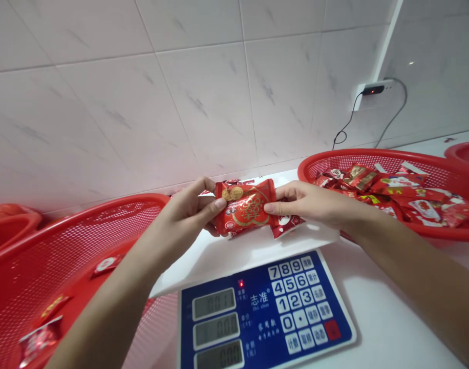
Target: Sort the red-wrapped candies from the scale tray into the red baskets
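My left hand [192, 210] and my right hand [307, 205] both pinch a red snack packet [246, 207] with gold print, held over the white pan [238, 251] of an electronic scale. The left fingers grip its left end, the right fingers its right end. More small red packets [286, 225] lie under and behind it on the pan. The scale's blue keypad panel [265, 312] with three displays faces me.
A red mesh basket [65, 256] at the left holds a few packets. Another red basket [430, 164] at the right is full of red packets. Further red baskets show at both frame edges. A tiled wall stands behind, with a socket and cable [372, 92].
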Tool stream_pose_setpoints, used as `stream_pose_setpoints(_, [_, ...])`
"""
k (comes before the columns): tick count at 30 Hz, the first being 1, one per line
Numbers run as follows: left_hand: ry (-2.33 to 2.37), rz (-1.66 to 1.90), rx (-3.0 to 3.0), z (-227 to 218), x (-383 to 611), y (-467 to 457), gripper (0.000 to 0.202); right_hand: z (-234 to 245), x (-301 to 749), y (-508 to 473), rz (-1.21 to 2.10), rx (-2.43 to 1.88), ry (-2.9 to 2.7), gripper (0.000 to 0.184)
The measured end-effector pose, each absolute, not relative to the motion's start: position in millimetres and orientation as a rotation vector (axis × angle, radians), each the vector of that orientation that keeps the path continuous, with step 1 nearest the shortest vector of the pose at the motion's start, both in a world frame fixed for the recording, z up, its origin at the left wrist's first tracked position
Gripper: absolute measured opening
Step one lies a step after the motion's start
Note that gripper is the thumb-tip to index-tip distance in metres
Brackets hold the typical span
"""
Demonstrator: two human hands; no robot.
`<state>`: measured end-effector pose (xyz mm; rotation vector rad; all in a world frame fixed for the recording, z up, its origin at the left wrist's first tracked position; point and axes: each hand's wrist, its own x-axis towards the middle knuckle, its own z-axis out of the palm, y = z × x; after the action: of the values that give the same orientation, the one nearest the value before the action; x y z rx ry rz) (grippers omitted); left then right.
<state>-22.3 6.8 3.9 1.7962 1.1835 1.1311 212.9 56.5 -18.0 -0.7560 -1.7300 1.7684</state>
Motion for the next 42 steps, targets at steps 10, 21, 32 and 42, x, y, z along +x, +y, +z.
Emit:
stream_pose_setpoints(10, [1.23, 1.166, 1.836, 6, -25, 8, 0.022, -15, 213, 54, 1.739, -0.814, -1.71, 0.018])
stream_pose_setpoints(21, [1.355, 1.097, 1.864, 7, -29, 6, 0.03, -17, 212, 55, 1.612, -0.858, -1.821, 0.023])
stream_pose_setpoints(32, [1.061, 1.544, 1.546, 7, -18, -1, 0.037, -9, 219, 52, 1.861, -0.709, -1.65, 0.028])
stream_pose_setpoints(42, [1.068, 1.6, 1.773, -2, -10, 2, 0.047, -11, 205, 48, 1.807, -0.658, -1.575, 0.033])
